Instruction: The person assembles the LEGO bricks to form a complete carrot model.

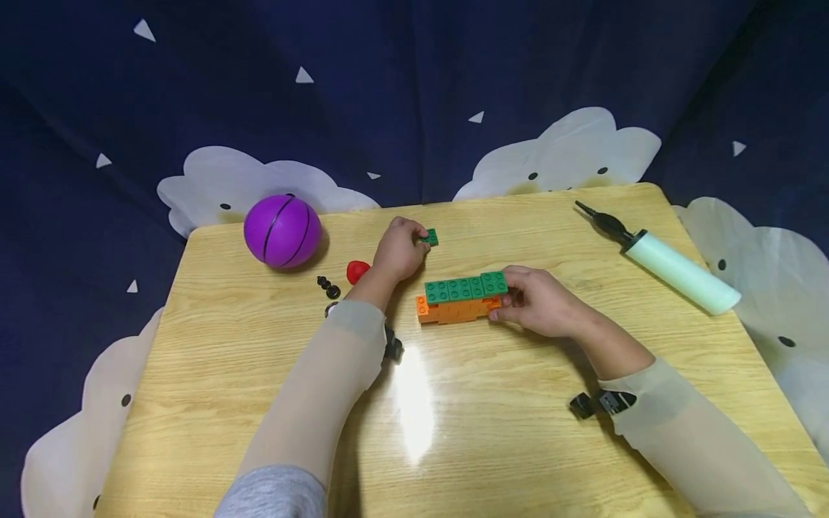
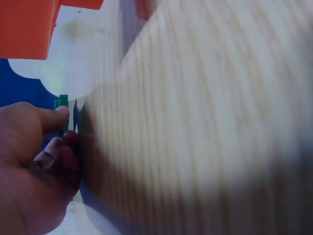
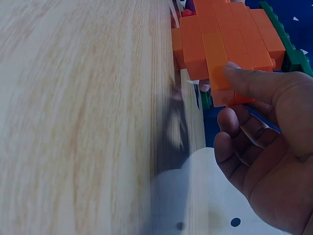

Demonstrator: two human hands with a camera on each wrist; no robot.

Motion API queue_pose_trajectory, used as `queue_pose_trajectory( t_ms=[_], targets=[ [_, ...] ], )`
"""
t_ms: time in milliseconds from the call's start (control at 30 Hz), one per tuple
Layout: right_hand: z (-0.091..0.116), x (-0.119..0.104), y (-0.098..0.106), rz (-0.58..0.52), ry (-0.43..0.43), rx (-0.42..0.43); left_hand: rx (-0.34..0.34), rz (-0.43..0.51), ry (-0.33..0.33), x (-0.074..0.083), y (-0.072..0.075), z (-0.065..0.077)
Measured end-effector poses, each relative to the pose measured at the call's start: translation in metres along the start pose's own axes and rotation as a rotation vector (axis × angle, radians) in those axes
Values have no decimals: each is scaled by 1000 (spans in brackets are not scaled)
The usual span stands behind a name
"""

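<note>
My left hand [image 1: 399,250] reaches to the back middle of the table and pinches a small green toy brick [image 1: 432,236] between thumb and finger. In the left wrist view that green brick [image 2: 63,101] stands just past the thumb tip, close over the wood. My right hand [image 1: 544,303] grips the right end of a block build, with orange bricks [image 1: 458,312] below and a row of green bricks [image 1: 463,289] on top. The right wrist view shows its thumb pressed on the side of the stacked orange bricks [image 3: 244,41], the other fingers curled beneath.
A purple ball [image 1: 283,232] sits at the back left of the wooden table [image 1: 272,403]. Near my left forearm lie a red object [image 1: 357,271] and a small black knobbed piece [image 1: 329,288]. A hand pump [image 1: 680,272] with a pale tube lies at the right.
</note>
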State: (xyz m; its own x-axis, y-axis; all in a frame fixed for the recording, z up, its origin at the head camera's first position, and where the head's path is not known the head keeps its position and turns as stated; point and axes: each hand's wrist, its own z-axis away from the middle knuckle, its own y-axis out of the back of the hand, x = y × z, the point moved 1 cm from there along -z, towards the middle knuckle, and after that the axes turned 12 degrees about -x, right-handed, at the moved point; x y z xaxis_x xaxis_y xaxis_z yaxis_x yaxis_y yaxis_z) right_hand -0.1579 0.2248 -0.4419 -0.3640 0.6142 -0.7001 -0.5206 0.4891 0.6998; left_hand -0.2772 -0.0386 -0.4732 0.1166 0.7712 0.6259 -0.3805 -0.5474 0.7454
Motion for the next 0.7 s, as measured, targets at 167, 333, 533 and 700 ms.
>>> queue_pose_trajectory(
  t_ms=[167,333,533,700],
  targets=[
    [1,0,0,-2,0,0,2,18,-11,0,0,6],
    [0,-1,0,-1,9,3,-7,33,-20,-3,0,14],
    [-1,-2,-1,-4,12,2,13,64,-62,-5,2,24],
    [-1,-2,-2,-3,14,14,12,103,-108,-5,2,37]
  ],
)
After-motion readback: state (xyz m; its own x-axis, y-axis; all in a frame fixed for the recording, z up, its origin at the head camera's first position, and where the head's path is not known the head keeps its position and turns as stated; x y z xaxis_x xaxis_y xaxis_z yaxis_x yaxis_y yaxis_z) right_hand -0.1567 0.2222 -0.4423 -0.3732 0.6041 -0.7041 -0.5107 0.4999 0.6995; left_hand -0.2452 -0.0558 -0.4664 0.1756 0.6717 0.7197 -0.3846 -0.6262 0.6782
